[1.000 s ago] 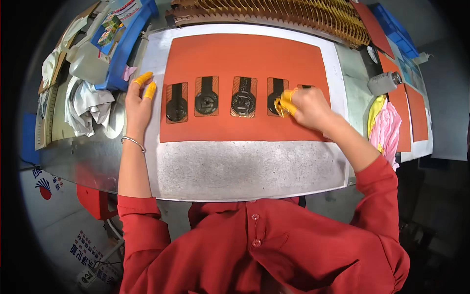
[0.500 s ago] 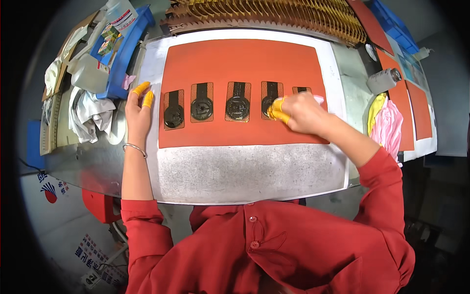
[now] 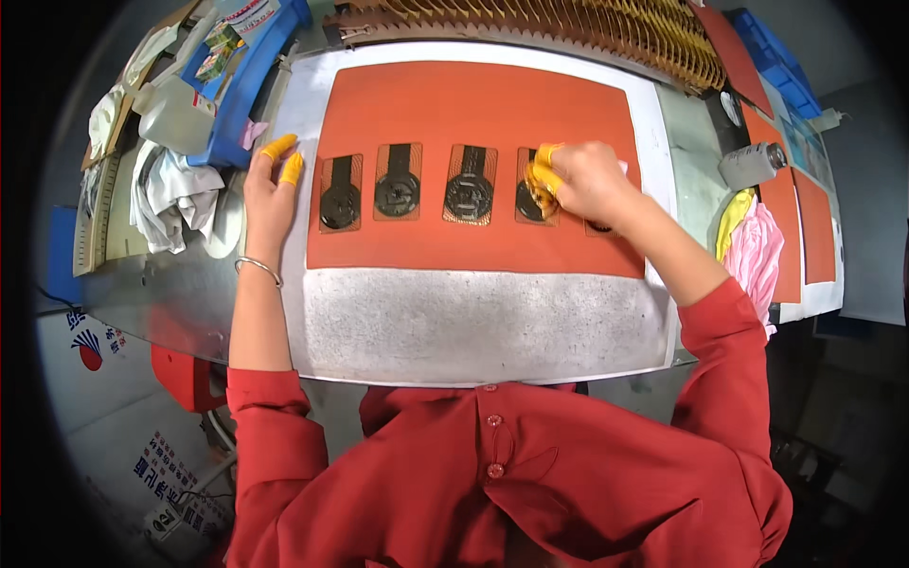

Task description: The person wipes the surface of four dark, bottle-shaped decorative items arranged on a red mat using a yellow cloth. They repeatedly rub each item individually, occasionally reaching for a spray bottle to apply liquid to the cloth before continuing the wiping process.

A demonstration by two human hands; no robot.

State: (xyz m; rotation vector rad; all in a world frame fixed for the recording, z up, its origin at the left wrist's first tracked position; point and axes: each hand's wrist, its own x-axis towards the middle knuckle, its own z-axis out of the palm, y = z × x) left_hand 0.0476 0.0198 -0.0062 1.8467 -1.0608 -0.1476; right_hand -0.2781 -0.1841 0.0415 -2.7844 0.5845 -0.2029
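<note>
Several dark rectangular plates, each with a raised medal shape on a ribbon, lie in a row on an orange-red sheet. My right hand, with yellow finger cots, is closed and pressed over one patterned plate right of the middle. What its fingers pinch is hidden; a whitish-pink bit shows beside the hand. Under that wrist, another plate is mostly covered. My left hand rests with fingers apart on the left margin of the white backing sheet, next to the leftmost plate, holding nothing.
Behind the sheet stands a long brown-and-yellow slotted rack. On the left are a blue tray, a translucent jug and a white cloth. A grey bottle and a pink cloth are on the right.
My right hand has shifted slightly up over the same plate and turned, with its fingers now nearer the plate's upper part. My left hand stays on the margin. The view has tilted slightly.
</note>
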